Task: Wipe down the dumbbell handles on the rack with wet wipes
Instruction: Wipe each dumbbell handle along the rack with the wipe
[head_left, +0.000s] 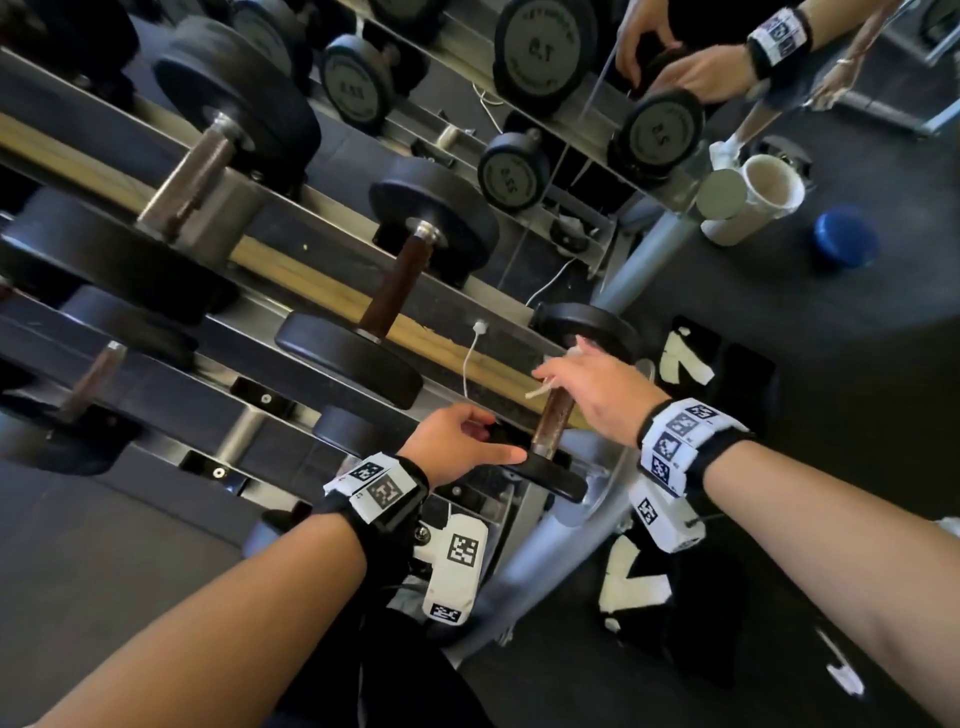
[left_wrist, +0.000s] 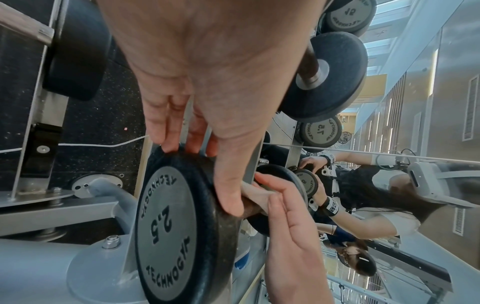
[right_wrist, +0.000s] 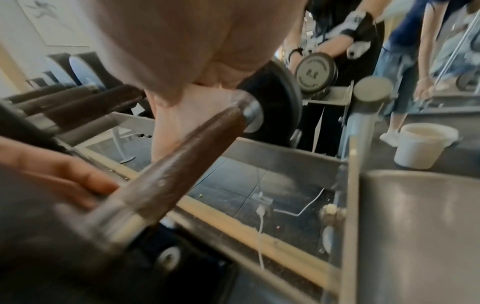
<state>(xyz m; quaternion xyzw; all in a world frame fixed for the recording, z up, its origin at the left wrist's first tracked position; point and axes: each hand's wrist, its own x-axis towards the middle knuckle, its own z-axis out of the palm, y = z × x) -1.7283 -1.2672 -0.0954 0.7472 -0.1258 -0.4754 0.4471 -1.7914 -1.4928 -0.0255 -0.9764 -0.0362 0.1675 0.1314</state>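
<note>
A small dumbbell marked 2.5 lies at the right end of the rack (head_left: 270, 317). Its brown handle (head_left: 552, 422) (right_wrist: 182, 156) runs between two black plates. My left hand (head_left: 457, 441) (left_wrist: 207, 102) grips the near plate (head_left: 550, 480) (left_wrist: 168, 226), fingers over the rim and thumb on its inner face. My right hand (head_left: 589, 384) (left_wrist: 285, 216) is wrapped over the upper part of the handle and holds a pale wet wipe (head_left: 540, 389) (left_wrist: 255, 195) against it. The wipe's ends stick out past the fingers. The right wrist view is blurred.
Larger dumbbells (head_left: 400, 291) fill the rack to the left, and a mirror behind reflects them. A white cable (head_left: 470, 358) hangs under the rack. On the dark floor to the right stand a white bucket (head_left: 753, 202) and a blue lid (head_left: 844, 236). Another person's leg (head_left: 748, 124) shows at top right.
</note>
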